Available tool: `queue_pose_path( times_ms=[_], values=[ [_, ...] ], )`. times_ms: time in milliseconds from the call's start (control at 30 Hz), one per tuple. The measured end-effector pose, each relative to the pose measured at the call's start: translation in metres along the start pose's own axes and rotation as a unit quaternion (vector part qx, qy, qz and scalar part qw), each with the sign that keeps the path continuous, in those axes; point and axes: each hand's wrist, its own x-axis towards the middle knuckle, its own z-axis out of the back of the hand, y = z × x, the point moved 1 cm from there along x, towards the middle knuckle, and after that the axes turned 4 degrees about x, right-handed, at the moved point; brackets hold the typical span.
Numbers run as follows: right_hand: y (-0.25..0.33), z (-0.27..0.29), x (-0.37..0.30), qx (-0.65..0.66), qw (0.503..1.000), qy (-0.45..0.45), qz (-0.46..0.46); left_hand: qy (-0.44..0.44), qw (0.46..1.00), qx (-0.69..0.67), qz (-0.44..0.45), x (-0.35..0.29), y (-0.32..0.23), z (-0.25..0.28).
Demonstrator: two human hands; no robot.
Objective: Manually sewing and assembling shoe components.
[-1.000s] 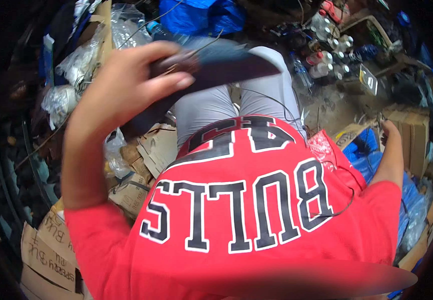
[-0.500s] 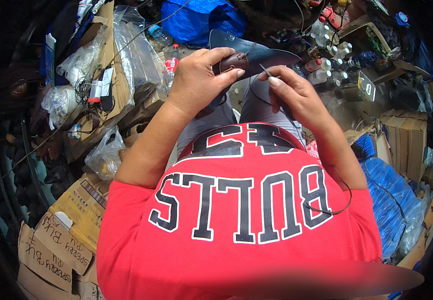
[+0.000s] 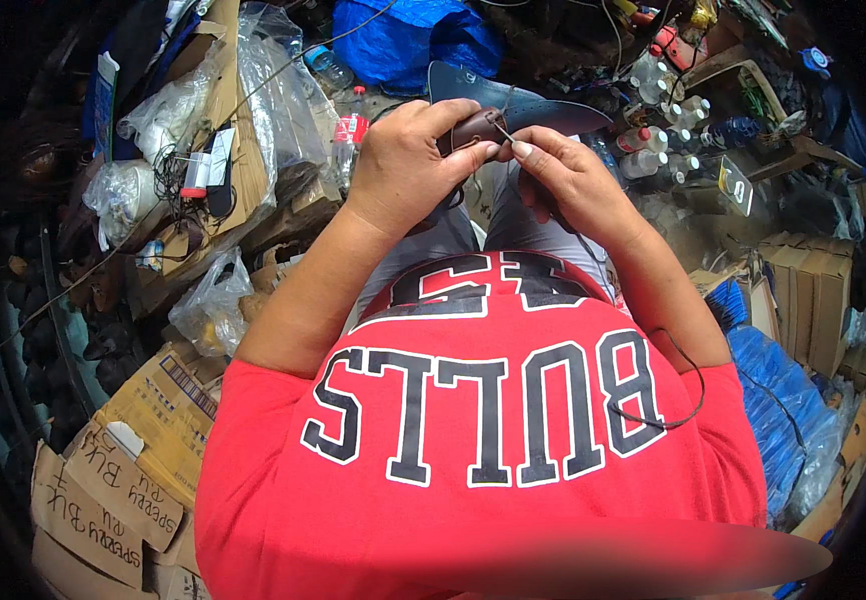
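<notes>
My left hand (image 3: 415, 160) grips a leather shoe upper (image 3: 548, 115) above my lap, thumb and fingers closed round its brown, curved part (image 3: 473, 128). The rest of the upper spreads away to the right as a dark bluish flap with a pointed end. My right hand (image 3: 578, 178) pinches a thin dark lace (image 3: 505, 134) right against the brown part, by my left thumb. Whether its tip has passed into a hole is too small to tell. More of the cord (image 3: 691, 385) loops below my right forearm and over the red shirt.
Plastic bottles (image 3: 643, 150) stand at the far right, a blue plastic sheet (image 3: 413, 45) lies straight ahead. Cardboard boxes (image 3: 163, 400) are stacked at the near left, others (image 3: 808, 300) at the right. Clear plastic bags (image 3: 283, 100) and a red-labelled bottle (image 3: 351, 130) sit at the left.
My right hand has moved left with the lace, from apart to right against the brown part of the upper. My left hand keeps its hold.
</notes>
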Motion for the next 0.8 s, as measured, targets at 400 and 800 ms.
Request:
queue_pose_path(
  times_ms=[400,800],
  values=[
    [-0.006,0.005,0.003,0.041,0.999,0.017,-0.022,0.035,0.998,0.03,-0.036,-0.001,-0.002,-0.003],
    [0.007,0.028,0.011,-0.185,0.974,-0.067,0.112,0.045,0.998,0.022,-0.026,0.039,-0.007,-0.013]
  ],
)
